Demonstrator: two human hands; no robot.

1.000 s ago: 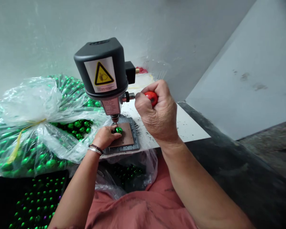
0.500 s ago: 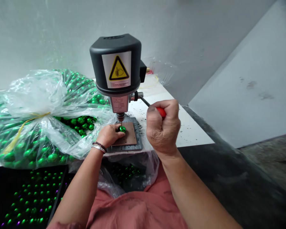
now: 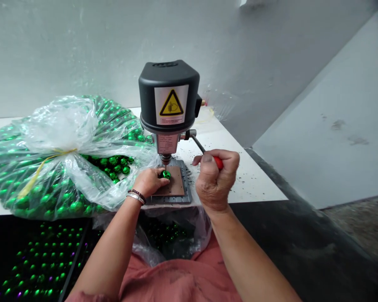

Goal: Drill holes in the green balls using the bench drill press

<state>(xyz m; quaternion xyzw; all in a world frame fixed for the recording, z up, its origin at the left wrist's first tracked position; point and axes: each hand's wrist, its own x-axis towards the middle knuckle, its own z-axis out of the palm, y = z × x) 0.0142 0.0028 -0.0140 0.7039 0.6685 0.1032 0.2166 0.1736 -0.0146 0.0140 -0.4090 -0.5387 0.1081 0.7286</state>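
A shiny green ball (image 3: 166, 175) sits on a brown board (image 3: 175, 184) on the base of a small drill press (image 3: 170, 96). My left hand (image 3: 148, 182) pinches the ball from the left between thumb and fingers. The thin bit below the chuck (image 3: 165, 159) points straight down at the ball's top; whether it has entered cannot be made out. My right hand (image 3: 216, 180) is wrapped around the red knob (image 3: 219, 162) of the press lever (image 3: 199, 144), its index finger partly lifted off.
A tied clear plastic bag (image 3: 59, 126) full of green balls covers the left of the white table (image 3: 255, 184). Dark shavings lie around the grey base (image 3: 186, 180). An open bag (image 3: 204, 230) with green balls hangs at my lap. Rows of balls fill a dark tray (image 3: 69, 268) lower left.
The view has shifted, so the press appears lower and further right. The lever's knob has dropped slightly with my right hand, and its index finger has loosened. My left hand keeps the ball in place.
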